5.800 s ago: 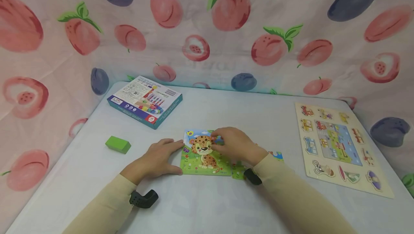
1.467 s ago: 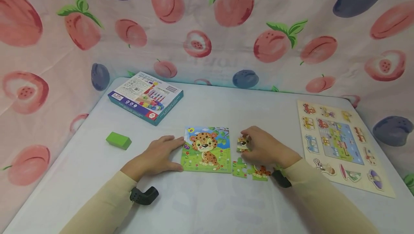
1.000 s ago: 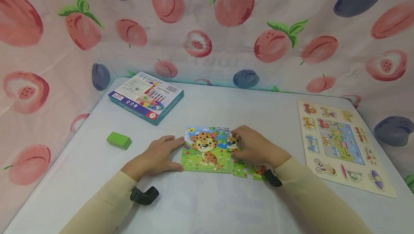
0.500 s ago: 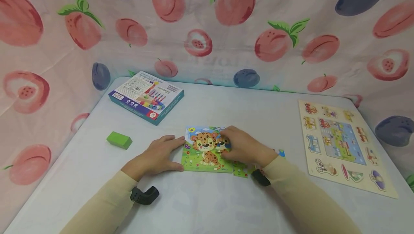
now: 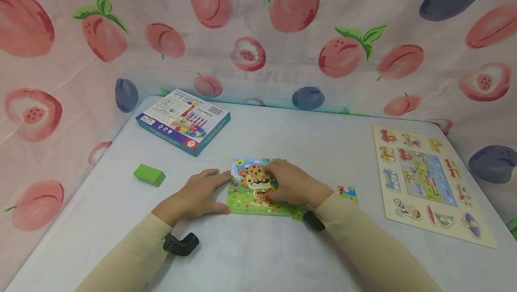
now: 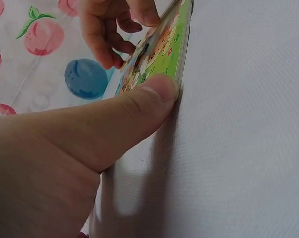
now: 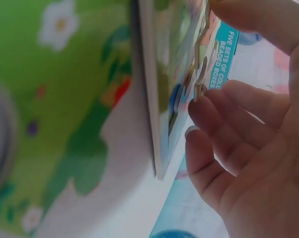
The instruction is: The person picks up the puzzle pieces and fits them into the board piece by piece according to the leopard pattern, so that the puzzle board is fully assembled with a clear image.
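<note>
A square leopard puzzle board point(image 5: 246, 202) lies flat near the middle of the table. My left hand point(image 5: 198, 195) rests against its left side, fingers spread, index fingertip and thumb touching the edge; the left wrist view shows the thumb point(image 6: 139, 106) against the rim. Above the board's middle, my right hand point(image 5: 292, 182) pinches a puzzle piece point(image 7: 201, 89) with part of the leopard's face on it, between thumb and fingers. The piece is partly hidden by the fingers and held over the printed face. Loose puzzle pieces point(image 5: 298, 212) lie right of the board, partly under the right forearm.
A green block point(image 5: 149, 175) lies at the left. Behind it stands a flat beaded-toy box point(image 5: 183, 121). A wooden vehicle peg puzzle point(image 5: 436, 186) lies at the right. Another loose piece point(image 5: 348, 194) shows beyond the right sleeve. A fruit-print curtain point(image 5: 258, 36) hangs behind.
My right hand has carried the face piece leftward from right of the board to over the leopard's face. My left hand has stayed at the board's left edge.
</note>
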The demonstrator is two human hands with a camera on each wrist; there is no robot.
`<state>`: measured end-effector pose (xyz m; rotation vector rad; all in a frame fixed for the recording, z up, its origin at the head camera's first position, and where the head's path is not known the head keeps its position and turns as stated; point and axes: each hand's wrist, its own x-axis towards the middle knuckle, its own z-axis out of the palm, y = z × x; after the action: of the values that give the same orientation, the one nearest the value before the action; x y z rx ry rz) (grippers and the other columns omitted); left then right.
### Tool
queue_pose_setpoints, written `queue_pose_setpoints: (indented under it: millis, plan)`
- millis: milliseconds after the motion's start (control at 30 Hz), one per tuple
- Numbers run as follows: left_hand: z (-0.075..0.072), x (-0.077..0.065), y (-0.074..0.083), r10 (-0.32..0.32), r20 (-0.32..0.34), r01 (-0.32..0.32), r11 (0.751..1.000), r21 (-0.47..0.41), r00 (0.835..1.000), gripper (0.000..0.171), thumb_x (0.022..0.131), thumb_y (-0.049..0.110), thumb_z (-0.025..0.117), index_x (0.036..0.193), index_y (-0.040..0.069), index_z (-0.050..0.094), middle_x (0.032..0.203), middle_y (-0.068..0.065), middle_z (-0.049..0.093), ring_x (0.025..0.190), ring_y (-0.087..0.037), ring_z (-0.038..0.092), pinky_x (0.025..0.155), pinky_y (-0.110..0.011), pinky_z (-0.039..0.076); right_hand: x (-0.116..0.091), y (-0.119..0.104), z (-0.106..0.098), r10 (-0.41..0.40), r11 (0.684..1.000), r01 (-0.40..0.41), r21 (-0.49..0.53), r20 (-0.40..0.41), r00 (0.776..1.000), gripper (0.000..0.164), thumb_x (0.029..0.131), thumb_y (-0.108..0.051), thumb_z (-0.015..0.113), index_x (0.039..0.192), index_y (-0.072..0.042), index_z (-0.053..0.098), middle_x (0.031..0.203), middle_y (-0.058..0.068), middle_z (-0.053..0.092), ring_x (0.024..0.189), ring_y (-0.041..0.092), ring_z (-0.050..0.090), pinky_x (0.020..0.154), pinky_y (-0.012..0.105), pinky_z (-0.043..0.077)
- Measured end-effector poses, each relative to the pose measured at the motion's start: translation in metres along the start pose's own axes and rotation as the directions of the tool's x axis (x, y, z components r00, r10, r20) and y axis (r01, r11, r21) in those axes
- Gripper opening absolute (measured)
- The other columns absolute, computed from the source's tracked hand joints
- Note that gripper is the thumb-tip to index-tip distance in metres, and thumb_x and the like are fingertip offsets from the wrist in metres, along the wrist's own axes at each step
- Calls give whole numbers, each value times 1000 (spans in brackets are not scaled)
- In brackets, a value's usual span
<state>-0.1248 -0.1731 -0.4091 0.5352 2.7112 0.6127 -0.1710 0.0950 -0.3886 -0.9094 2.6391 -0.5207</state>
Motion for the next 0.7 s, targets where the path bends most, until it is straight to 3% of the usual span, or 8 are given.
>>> queue_pose_setpoints:
  millis: [400, 700]
  plan:
    - [-1, 1, -1, 8, 5, -8, 1000, 3, 1000, 85, 81, 42, 83, 152, 15, 45, 153, -13, 44, 143, -39, 31, 110, -64, 28, 9, -10, 4, 26, 999, -25, -22, 29, 999, 71, 84, -30, 76, 143, 0, 50, 140, 12, 52, 127, 26, 49, 108, 40, 41]
    - [-1, 0, -1, 16, 3, -16, 1000, 3, 1000, 85, 81, 42, 83, 152, 14, 45, 153, -10, 44, 144, -38, 29, 111, -64, 27, 12, -13, 5, 21, 998, -19, -56, 31, 999, 67, 84, -27, 74, 141, 1, 53, 133, 10, 57, 116, 23, 53, 101, 37, 45]
